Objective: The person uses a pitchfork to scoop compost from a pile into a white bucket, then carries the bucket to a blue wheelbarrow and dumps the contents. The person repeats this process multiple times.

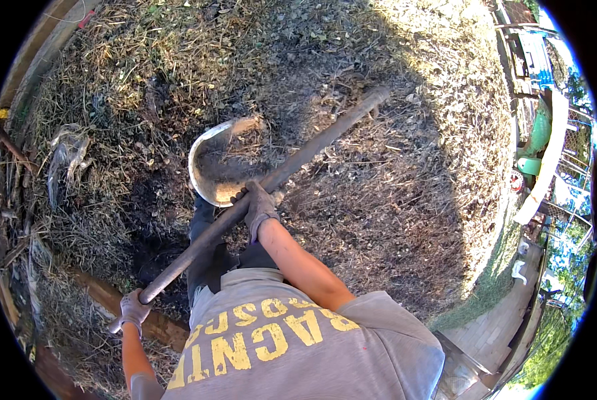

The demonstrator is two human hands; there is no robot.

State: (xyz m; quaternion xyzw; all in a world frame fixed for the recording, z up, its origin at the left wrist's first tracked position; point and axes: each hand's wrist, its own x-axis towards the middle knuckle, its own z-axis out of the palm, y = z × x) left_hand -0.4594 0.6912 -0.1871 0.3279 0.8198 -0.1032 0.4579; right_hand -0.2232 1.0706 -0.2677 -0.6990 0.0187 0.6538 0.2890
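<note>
A long-handled tool (312, 147) slants across the view from lower left to upper right. Its thick, dirt-dark shaft ends far off among the litter, where the kind of head is hard to make out. Close to the near end, my left hand (134, 309), in a light grey glove, is closed round the shaft. My right hand (261, 205), in a darker, dirty glove, grips it around the middle. Just beyond the right hand sits a white-rimmed tub (198, 148), dirty inside, with some straw and soil showing at its opening. Part of its near side is hidden behind the shaft.
Dry straw, leaves and dark soil (392, 220) cover the ground. A wooden beam (158, 327) lies by my left arm. Crumpled clear plastic (68, 160) lies at the left, near loose sticks. On the right are a paved path (492, 320), a wire fence and a green container (529, 166).
</note>
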